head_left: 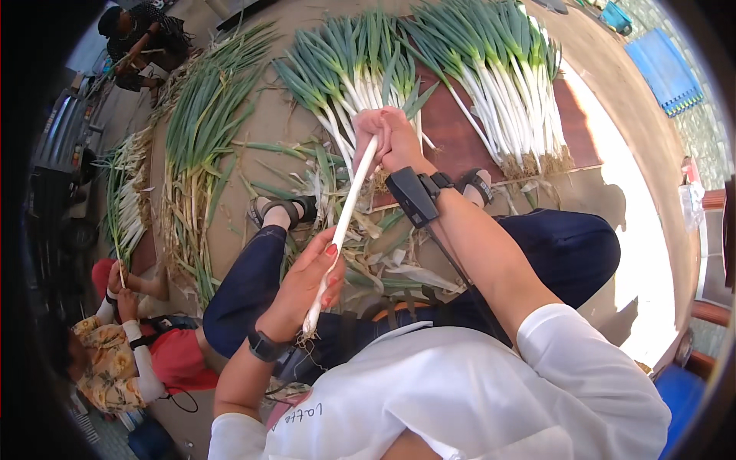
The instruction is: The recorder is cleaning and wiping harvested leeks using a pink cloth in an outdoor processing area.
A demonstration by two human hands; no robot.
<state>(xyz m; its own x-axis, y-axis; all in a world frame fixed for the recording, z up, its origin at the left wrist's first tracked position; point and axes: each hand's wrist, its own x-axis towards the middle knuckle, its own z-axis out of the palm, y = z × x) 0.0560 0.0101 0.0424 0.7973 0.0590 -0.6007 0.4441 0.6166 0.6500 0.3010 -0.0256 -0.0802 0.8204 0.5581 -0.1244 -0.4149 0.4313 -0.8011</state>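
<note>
Shows a dusty tan-brown floor [594,61], meeting pale grey-green patterned paving [717,123] at far right. Glares on the right with a broad patch of hard white sunlight [644,253], bordered by dark shadow [613,205]. Includes a flat blue plastic crate [661,67] at far right, reddish-brown wooden furniture [710,312] at right, and a large dark vehicle [65,146] at left.

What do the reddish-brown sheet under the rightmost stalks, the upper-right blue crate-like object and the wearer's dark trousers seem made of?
Sheet: possibly board, smooth and matte; it lies flat with a straight edge.
Blue crate-like object: likely smooth molded plastic, by its even color and toothed edge.
Trousers: probably woven cloth, matte, bending with the knees; whether denim is unclear.
</note>
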